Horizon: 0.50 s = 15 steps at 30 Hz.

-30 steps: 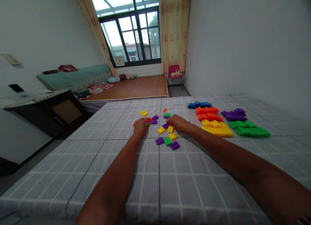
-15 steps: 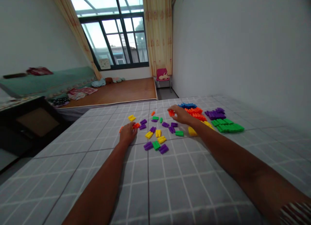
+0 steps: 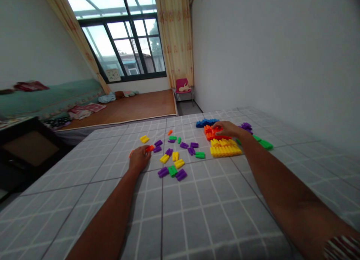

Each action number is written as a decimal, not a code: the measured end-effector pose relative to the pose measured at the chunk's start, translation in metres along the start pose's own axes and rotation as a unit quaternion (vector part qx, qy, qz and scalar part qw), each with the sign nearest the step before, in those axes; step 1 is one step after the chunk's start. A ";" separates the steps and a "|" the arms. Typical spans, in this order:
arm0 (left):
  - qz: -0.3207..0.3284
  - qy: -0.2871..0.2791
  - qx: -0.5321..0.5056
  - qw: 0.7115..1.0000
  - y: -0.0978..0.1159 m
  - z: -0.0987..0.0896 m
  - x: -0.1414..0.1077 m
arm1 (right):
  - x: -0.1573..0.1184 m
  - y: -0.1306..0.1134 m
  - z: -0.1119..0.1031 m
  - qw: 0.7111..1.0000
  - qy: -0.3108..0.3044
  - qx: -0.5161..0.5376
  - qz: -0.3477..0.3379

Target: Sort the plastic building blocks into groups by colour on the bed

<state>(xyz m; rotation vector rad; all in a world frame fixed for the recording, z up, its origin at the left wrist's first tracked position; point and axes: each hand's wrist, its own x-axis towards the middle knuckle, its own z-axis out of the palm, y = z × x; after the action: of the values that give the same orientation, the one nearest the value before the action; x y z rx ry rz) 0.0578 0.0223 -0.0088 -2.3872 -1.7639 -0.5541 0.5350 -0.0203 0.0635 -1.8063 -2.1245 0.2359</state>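
My left hand (image 3: 139,159) rests on the left side of the tabletop, its fingers closed on an orange toy block (image 3: 150,148). Part of another orange block (image 3: 131,154) peeks out on that hand's far left. Over on the right, my right hand (image 3: 229,129) reaches down onto a stack of orange blocks (image 3: 209,133), fingers pinched on an orange block (image 3: 217,129) at the top. Rows of yellow blocks (image 3: 225,150) lie just in front of the orange stack, and blue blocks (image 3: 206,123) just behind it. The hand and forearm partly cover the orange, purple and green groups.
Loose purple (image 3: 181,174), green (image 3: 200,155) and yellow blocks (image 3: 179,163) are scattered mid-table on the grey checked cloth (image 3: 197,215). Purple blocks (image 3: 246,127) and green blocks (image 3: 264,143) lie grouped at right, near the white wall (image 3: 267,57).
My right hand has carried an orange block rightward from above the loose blocks to the orange stack. My left hand stays by its orange block. The view has turned slightly right.
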 end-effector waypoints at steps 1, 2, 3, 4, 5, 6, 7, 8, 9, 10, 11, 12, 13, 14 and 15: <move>0.000 0.000 0.000 1.000 0.000 0.000 0.000 | 0.001 -0.002 0.003 1.000 -0.001 -0.016 0.006; -0.002 0.001 0.001 1.000 0.001 0.000 -0.001 | 0.002 -0.002 0.006 1.000 -0.001 -0.029 0.012; -0.003 0.002 0.002 1.000 0.001 0.000 -0.001 | 0.002 -0.002 0.008 0.999 -0.002 -0.039 0.016; -0.004 0.002 0.004 1.000 0.001 0.001 -0.001 | 0.003 -0.001 0.010 0.999 -0.002 -0.047 0.018; -0.004 0.003 0.005 1.000 0.001 0.001 -0.001 | 0.003 0.001 0.011 0.998 -0.002 -0.053 0.017; -0.003 0.004 0.005 1.000 0.001 0.001 -0.001 | 0.003 0.003 0.011 0.998 -0.001 -0.059 0.013; -0.003 0.004 0.004 1.000 0.000 0.001 -0.001 | 0.003 0.004 0.010 0.998 0.002 -0.066 0.007; -0.003 0.007 0.002 1.000 0.000 0.001 -0.001 | 0.002 0.004 0.008 0.997 0.007 -0.071 0.001; -0.003 0.012 -0.002 1.000 0.000 0.000 -0.001 | 0.002 0.003 0.005 0.997 0.015 -0.074 -0.008; -0.003 0.022 -0.010 1.000 0.001 -0.001 -0.001 | 0.002 0.001 0.002 0.997 0.024 -0.075 -0.018; -0.001 0.038 -0.024 0.999 0.003 -0.003 -0.001 | 0.001 -0.003 -0.001 0.996 0.034 -0.075 -0.030; 0.005 0.055 -0.048 0.997 0.006 -0.005 -0.001 | 0.001 -0.008 -0.004 0.995 0.045 -0.072 -0.043; 0.019 0.071 -0.084 0.994 0.012 -0.008 -0.002 | 0.001 -0.016 -0.005 0.995 0.055 -0.066 -0.059; 0.039 0.082 -0.131 0.987 0.020 -0.012 -0.003 | 0.001 -0.024 -0.005 0.993 0.064 -0.058 -0.075; 0.064 0.087 -0.186 0.977 0.029 -0.016 -0.004 | 0.001 -0.034 -0.005 0.992 0.072 -0.047 -0.089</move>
<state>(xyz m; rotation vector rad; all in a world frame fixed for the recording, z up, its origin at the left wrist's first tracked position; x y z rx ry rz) 0.0808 0.0047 0.0078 -2.5640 -1.5293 -1.1236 0.5055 -0.0255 0.0794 -1.6152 -2.2088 -0.0384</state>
